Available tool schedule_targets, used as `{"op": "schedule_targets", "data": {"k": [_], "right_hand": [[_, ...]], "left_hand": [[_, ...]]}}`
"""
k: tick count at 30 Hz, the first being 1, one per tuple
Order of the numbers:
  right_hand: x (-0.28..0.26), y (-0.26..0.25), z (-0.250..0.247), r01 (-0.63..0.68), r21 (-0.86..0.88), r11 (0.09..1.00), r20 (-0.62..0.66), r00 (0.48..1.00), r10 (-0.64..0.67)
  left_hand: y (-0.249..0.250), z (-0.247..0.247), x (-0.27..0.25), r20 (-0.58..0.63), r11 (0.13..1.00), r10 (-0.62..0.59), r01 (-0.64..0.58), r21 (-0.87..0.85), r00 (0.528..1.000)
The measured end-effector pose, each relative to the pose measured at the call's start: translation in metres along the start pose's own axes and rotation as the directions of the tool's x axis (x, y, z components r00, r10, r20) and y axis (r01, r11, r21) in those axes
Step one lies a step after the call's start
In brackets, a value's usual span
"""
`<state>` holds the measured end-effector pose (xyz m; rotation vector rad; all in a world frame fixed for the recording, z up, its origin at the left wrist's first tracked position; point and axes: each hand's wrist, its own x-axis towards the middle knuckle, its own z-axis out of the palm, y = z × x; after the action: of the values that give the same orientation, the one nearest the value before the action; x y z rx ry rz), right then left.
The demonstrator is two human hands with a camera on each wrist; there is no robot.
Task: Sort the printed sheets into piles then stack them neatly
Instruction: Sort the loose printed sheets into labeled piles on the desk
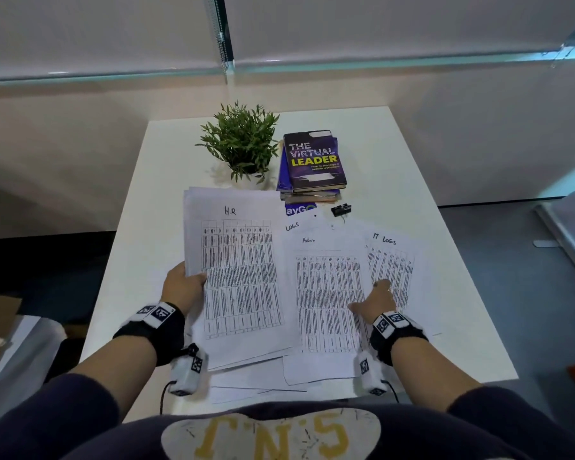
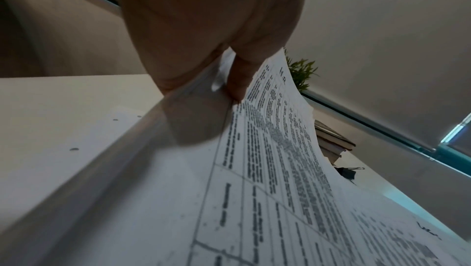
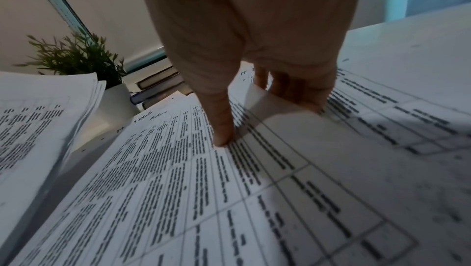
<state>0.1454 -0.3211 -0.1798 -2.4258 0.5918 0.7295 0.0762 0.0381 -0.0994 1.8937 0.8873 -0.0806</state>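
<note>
White tabletop (image 1: 412, 180) seen from above, strewn with printed sheets of dense tables. Toward the left edge, the left hand (image 1: 183, 287) pinches the side of a lifted stack headed "HR" (image 1: 239, 260), thumb on top and fingers beneath; its far end curls up off the surface. Loose sheets (image 1: 246, 383) lie under it at the near edge. At centre, a sheet headed "Admin" (image 1: 326, 293) lies flat. The right hand (image 1: 375, 300) pinches that sheet's right edge, thumb pressing its top face and fingers tucked under the raised edge, over a sheet headed "IT Logs" (image 1: 395, 260). Along the far edge stand a potted plant (image 1: 243, 144), a pile of books (image 1: 312, 164) and a black binder clip (image 1: 341, 209).
</note>
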Motion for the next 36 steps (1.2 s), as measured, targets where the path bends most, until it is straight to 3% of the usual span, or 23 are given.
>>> {"op": "schedule_targets", "data": {"k": [2, 4, 9, 13, 18, 21, 23, 28, 33, 36], "right_hand": [[-0.001, 0.0, 0.001, 0.044, 0.044, 0.998, 0.012, 0.999, -0.045], [-0.006, 0.0, 0.002, 0.139, 0.01, 0.99, -0.078, 0.987, -0.138], [-0.025, -0.002, 0.01, 0.332, -0.211, 0.919, -0.209, 0.903, -0.374], [-0.031, 0.003, 0.013, 0.444, -0.299, 0.844, -0.211, 0.832, -0.513], [-0.036, 0.006, 0.015, 0.613, -0.195, 0.766, -0.098, 0.764, -0.637], [-0.037, 0.005, 0.012, 0.577, -0.019, 0.817, -0.094, 0.812, -0.576], [-0.033, 0.004, 0.008, 0.517, 0.004, 0.856, -0.109, 0.851, -0.514], [-0.009, 0.002, 0.009, 0.297, -0.241, 0.924, -0.117, 0.936, -0.331], [0.0, -0.008, 0.013, 0.285, -0.3, 0.91, -0.118, 0.936, -0.332], [-0.004, -0.007, 0.017, 0.359, -0.298, 0.884, -0.144, 0.899, -0.414]], "left_hand": [[-0.001, -0.001, 0.003, -0.007, 1.0, -0.007, 0.007, -0.005, 1.0], [-0.001, -0.001, 0.005, -0.009, 1.0, -0.008, 0.008, 0.0, 1.0], [-0.002, 0.0, 0.006, -0.024, 1.0, -0.013, 0.014, 0.023, 1.0], [-0.003, 0.002, 0.005, -0.026, 1.0, -0.003, 0.004, 0.023, 1.0], [-0.007, 0.001, 0.003, -0.041, 1.0, -0.002, 0.002, 0.01, 0.999], [-0.01, 0.001, 0.003, -0.046, 1.0, -0.012, 0.012, 0.004, 0.999], [-0.01, 0.001, 0.002, -0.045, 1.0, -0.015, 0.015, -0.001, 0.999], [-0.01, -0.002, 0.0, -0.05, 1.0, -0.018, 0.019, 0.015, 0.999], [-0.01, -0.007, -0.002, -0.048, 0.999, -0.031, 0.031, 0.017, 0.998], [-0.01, -0.01, -0.004, -0.051, 0.999, -0.024, 0.025, 0.026, 0.998]]}}
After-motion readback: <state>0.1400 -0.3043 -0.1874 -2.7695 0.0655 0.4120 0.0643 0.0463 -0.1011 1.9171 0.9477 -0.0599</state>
